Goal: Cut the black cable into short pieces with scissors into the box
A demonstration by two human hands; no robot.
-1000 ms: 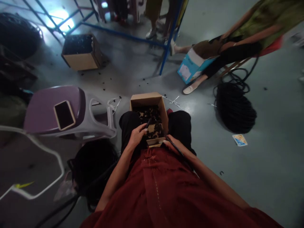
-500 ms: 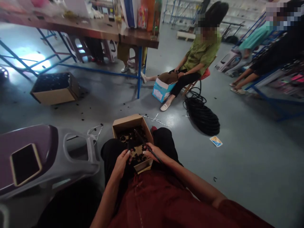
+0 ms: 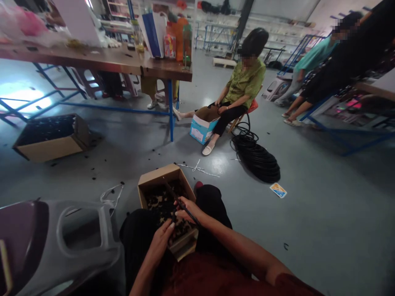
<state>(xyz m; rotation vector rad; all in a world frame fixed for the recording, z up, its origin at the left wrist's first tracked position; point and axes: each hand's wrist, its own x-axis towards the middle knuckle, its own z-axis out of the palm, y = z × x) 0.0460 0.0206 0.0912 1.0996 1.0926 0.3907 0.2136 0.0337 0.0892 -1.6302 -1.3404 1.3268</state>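
Over the open cardboard box (image 3: 157,174) on my lap (image 3: 137,230), my right grip (image 3: 188,209) is clamped on a thin black rod (image 3: 169,190), best kept steady and low above the black pieces (image 3: 157,201), though whether my left grip (image 3: 160,242) is closed I cannot tell.

Near, a tan cardboard box (image 3: 159,174) holds black pieces (image 3: 157,201), mottled against its pale bottom, and a thin black stick (image 3: 187,213) crosses it. The person wears a rust-red top (image 3: 210,279) over black trousers (image 3: 214,201). Farther off sit a co-worker's olive-green shirt (image 3: 247,84), a blue-and-white box (image 3: 200,130) and a black cable coil (image 3: 254,158), on a grey-green floor (image 3: 324,230).
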